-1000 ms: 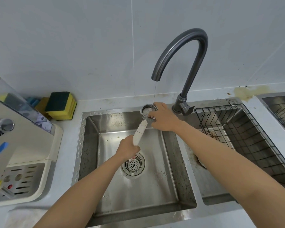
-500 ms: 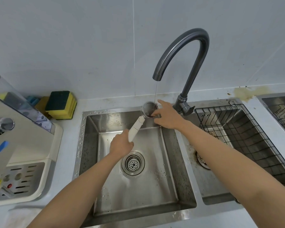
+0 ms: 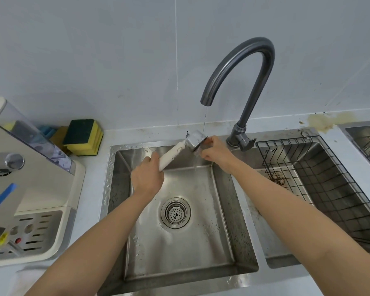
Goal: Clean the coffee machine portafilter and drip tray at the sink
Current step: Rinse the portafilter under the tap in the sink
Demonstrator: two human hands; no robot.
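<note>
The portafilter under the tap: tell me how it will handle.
The portafilter is probably rigid and head-heavy: a metal basket on a white handle. Water runs over it, so it is likely slippery; the left hand grips the handle while the right hand steadies the basket.

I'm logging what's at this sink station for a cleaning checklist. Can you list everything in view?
Portafilter: one, white handle, metal head, tipped under the water stream.
Faucet: one, dark grey, behind the basins, running thinly.
Sink basin: one, steel, centre, flecked with grounds.
Drain strainer: one, steel, basin floor.
Wire rack: one, black, in the right basin.
Sponges: a stack, yellow and green, back left.
Coffee machine: one, cream, left counter.
Drip tray: one, slotted, at the machine's base.
Left hand: grips the handle.
Right hand: fingers at the head's rim.
</note>
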